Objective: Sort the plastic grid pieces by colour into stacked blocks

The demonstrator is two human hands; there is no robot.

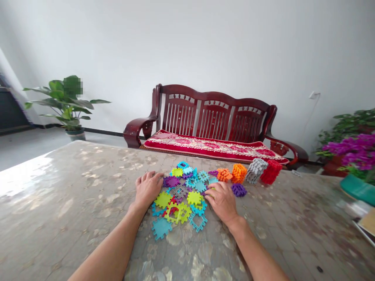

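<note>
A loose heap of flat, notched plastic building tiles lies between my hands, in blue, lime green, purple, grey and red. My left hand (149, 186) rests at the heap's left edge, fingers stretched out, close to a purple tile (171, 182) and a lime tile (163, 199). On the right side, my right hand (222, 198) touches the heap with its fingers apart, near a lime tile (194, 198). A grey tile (179, 191) sits mid-heap. At the near end are a blue tile (161, 228) and a blue frame-shaped tile (198, 221). Neither hand visibly grips a tile.
Sorted stacks of orange tiles (239, 173), grey tiles (256, 170) and red tiles (271, 172) stand behind my right hand, with a purple stack (238, 190) nearer. The patterned table (96, 203) reaches toward a wooden bench (215, 117). Purple flowers (351, 150) stand at the right.
</note>
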